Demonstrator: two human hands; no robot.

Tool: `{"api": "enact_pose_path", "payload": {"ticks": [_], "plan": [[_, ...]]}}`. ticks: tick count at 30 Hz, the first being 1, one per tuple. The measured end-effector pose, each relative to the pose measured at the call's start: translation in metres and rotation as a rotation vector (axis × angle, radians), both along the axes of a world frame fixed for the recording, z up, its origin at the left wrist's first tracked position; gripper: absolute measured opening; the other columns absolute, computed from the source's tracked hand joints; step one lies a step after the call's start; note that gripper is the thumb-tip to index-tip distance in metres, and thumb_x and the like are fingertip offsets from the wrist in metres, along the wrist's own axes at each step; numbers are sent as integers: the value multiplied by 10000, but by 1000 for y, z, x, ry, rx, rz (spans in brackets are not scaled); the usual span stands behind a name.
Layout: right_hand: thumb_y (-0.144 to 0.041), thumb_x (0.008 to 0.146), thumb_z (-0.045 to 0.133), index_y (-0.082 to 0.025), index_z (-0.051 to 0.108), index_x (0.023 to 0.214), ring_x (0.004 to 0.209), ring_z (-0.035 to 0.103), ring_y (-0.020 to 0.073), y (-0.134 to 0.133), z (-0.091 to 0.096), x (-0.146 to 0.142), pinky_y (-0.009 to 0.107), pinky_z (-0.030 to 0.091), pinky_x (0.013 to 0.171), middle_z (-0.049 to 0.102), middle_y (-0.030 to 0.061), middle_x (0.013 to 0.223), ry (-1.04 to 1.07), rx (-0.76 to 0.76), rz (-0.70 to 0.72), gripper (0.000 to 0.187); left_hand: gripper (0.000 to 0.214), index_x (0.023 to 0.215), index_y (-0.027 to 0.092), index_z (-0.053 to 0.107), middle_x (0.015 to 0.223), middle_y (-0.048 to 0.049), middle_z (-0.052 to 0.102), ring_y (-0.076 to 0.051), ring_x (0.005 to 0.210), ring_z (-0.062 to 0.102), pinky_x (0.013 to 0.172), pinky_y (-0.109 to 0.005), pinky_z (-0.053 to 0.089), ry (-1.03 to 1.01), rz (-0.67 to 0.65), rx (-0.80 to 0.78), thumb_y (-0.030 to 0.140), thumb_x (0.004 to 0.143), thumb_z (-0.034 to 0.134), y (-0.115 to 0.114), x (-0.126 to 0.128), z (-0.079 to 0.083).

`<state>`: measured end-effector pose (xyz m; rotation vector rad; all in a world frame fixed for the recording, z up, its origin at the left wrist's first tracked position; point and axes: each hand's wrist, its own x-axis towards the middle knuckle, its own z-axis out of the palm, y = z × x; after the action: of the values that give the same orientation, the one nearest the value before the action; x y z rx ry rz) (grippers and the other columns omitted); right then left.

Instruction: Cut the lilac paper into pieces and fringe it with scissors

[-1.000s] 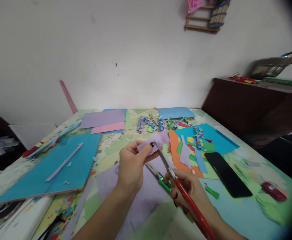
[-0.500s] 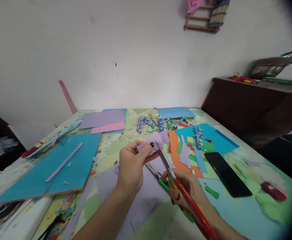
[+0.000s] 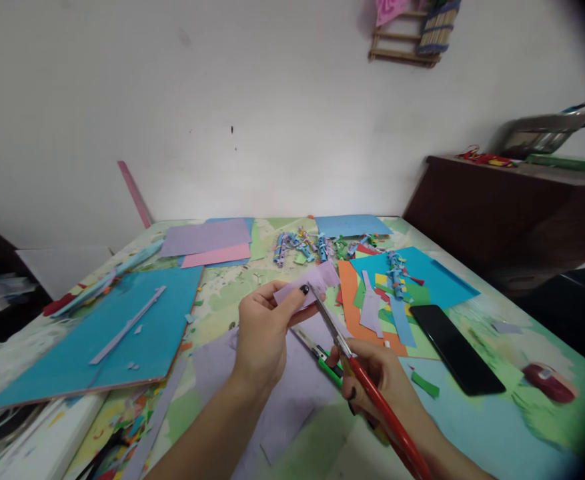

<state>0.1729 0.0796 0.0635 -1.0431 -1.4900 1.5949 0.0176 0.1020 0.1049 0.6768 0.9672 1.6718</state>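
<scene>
My left hand pinches a small piece of purple paper between thumb and fingers, above the table. In my right hand is a pair of red-handled scissors, their blades pointing up and left against the paper, close to my left thumb. Below both hands lies a larger sheet of purple paper. A green utility knife rests on that sheet, partly hidden behind the scissors and my right hand.
A blue board with a purple strip lies at left. Rolled paper pieces sit at the back. At right are coloured paper scraps, a black phone and a red computer mouse. A wall stands behind.
The scissor blades have shifted slightly up and left on the purple paper, and the fingers of my right hand have moved a little. My left hand stays nearly still.
</scene>
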Motion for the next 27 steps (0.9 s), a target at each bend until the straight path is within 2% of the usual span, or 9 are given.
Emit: {"api": "enact_pose_path", "payload": {"ticks": [10, 16, 20, 27], "plan": [[-597, 523, 803, -159, 561, 737, 417, 318, 62, -1, 2, 0, 195, 245, 384, 421, -66, 478, 3, -14, -10, 544, 133, 656, 121, 642, 665, -27, 694, -183, 687, 699, 671, -296, 585, 1, -2, 2, 172, 624, 760, -1, 1, 1], [-569, 638, 742, -162, 555, 833, 429, 333, 72, 0, -2, 2, 193, 274, 402, 467, -51, 503, 33, 65, 60, 489, 129, 663, 112, 642, 683, -38, 698, -188, 702, 697, 682, -303, 585, 19, -10, -4, 179, 640, 749, -1, 1, 1], [-600, 637, 729, -164, 560, 849, 428, 324, 77, 0, -6, 2, 205, 273, 405, 498, -35, 509, 45, 79, 70, 513, 139, 657, 112, 639, 679, -39, 698, -190, 694, 695, 673, -312, 588, 19, -8, -4, 182, 631, 756, -1, 1, 1], [-640, 635, 723, -146, 577, 835, 433, 311, 69, 0, -7, 2, 200, 262, 412, 411, -66, 500, 32, 86, 43, 552, 140, 661, 115, 643, 686, -43, 702, -192, 700, 696, 673, -311, 585, 29, -3, -9, 188, 626, 757, 0, 0, 0]]}}
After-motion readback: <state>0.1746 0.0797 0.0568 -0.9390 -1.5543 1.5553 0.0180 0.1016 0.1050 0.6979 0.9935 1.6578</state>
